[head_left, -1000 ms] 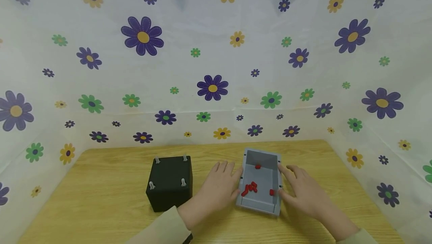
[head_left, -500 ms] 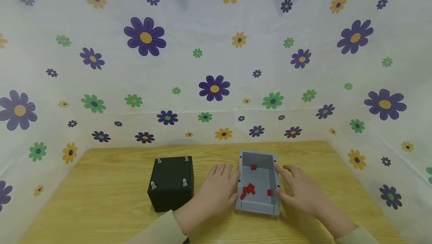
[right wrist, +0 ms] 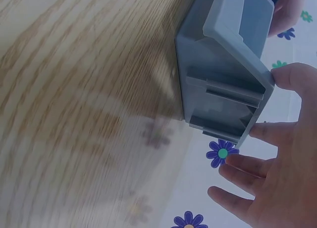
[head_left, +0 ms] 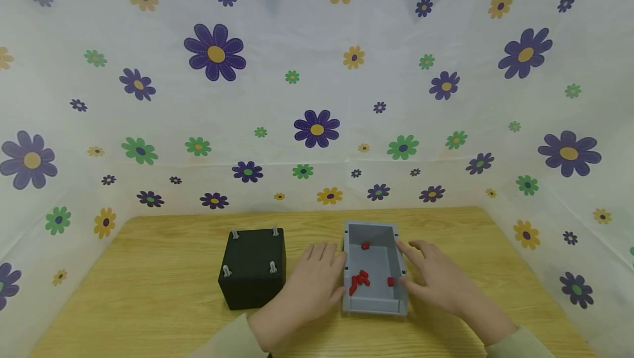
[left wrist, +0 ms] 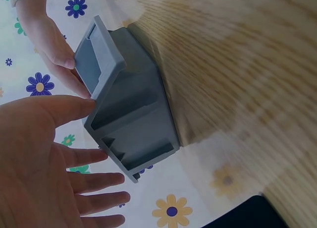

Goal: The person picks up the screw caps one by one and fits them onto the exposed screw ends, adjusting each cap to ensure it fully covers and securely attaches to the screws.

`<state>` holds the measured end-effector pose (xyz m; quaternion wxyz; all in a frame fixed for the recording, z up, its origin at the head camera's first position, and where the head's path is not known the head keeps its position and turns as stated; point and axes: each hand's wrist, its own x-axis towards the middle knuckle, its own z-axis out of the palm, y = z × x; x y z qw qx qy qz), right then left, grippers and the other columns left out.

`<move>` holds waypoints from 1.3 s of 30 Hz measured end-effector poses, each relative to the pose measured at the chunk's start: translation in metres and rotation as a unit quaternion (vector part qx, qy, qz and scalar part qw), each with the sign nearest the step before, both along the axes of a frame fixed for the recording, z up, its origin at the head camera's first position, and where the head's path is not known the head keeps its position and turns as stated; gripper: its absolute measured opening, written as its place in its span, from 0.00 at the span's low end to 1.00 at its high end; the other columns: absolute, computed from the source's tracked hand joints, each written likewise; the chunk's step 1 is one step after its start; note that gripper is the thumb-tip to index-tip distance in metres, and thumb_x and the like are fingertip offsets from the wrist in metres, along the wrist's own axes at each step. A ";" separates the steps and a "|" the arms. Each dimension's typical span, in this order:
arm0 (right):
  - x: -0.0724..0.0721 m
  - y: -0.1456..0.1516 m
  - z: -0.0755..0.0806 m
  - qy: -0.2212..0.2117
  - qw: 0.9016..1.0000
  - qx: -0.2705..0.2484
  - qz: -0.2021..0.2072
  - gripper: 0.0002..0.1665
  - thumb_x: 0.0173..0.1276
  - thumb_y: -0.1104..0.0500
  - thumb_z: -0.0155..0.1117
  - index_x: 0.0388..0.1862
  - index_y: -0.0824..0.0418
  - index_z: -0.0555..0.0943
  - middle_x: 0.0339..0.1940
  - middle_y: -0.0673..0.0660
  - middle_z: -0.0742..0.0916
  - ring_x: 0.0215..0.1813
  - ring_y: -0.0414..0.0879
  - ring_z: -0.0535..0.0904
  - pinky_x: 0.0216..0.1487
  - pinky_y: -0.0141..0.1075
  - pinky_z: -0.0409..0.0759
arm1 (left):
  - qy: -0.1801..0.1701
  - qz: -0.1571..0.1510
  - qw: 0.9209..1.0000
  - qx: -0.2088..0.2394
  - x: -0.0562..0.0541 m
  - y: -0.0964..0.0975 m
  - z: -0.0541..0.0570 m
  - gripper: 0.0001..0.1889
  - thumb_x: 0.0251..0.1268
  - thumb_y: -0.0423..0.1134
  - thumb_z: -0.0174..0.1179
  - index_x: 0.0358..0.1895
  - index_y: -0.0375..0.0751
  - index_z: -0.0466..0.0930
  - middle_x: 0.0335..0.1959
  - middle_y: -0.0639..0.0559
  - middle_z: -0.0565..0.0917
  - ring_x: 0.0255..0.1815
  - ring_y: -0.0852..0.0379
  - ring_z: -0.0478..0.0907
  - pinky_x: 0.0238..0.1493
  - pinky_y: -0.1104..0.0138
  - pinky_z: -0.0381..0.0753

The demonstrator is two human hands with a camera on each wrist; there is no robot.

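A grey plastic storage bin (head_left: 380,264) sits on the table between both hands, its low lip nearest me. Several small red pieces (head_left: 360,279) lie inside, mostly bunched at the left, with single ones at the back and right. My left hand (head_left: 313,275) touches the bin's left rim with thumb and index finger, and the other fingers are stretched out. On the opposite side, my right hand (head_left: 438,278) rests its thumb and index fingertips against the right rim, fingers extended. From the left wrist view, the bin's outer wall (left wrist: 133,99) faces my left palm.
A black box (head_left: 253,253) with clear pegs on its top corners stands left of my left hand. The wooden table (head_left: 163,281) ends at a white flower-print sheet (head_left: 277,105) behind and at both sides.
The bin has shifted a little left and turned straighter, with both hands moving along at its sides. The red pieces went with it. The black box stays where it was.
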<state>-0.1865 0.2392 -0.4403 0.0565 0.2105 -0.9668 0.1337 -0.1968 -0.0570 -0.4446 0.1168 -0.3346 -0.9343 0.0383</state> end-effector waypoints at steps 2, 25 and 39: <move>-0.001 -0.001 0.000 -0.004 1.000 0.002 -0.001 0.42 0.75 0.44 0.66 0.83 0.57 0.68 0.69 0.68 0.79 0.67 0.65 0.79 0.64 0.63 0.82 | 0.007 -0.001 1.000 0.002 0.001 -0.002 0.000 0.32 0.69 0.59 0.69 0.66 0.44 0.74 0.66 0.43 0.79 0.70 0.44 0.77 0.72 0.50 0.79; -0.009 -0.016 -0.004 0.000 1.000 0.004 0.016 0.42 0.74 0.45 0.66 0.83 0.55 0.68 0.69 0.68 0.80 0.69 0.65 0.78 0.66 0.63 0.81 | 0.027 0.017 0.999 0.013 0.011 -0.017 0.005 0.31 0.66 0.59 0.72 0.63 0.42 0.77 0.62 0.43 0.81 0.67 0.44 0.78 0.70 0.50 0.80; -0.012 -0.026 -0.003 -0.007 1.000 -0.001 0.017 0.42 0.74 0.45 0.66 0.83 0.55 0.69 0.70 0.67 0.79 0.69 0.64 0.78 0.69 0.62 0.80 | 0.026 0.029 0.999 0.008 0.013 -0.023 0.006 0.32 0.64 0.59 0.74 0.63 0.42 0.78 0.63 0.42 0.81 0.67 0.43 0.79 0.71 0.50 0.80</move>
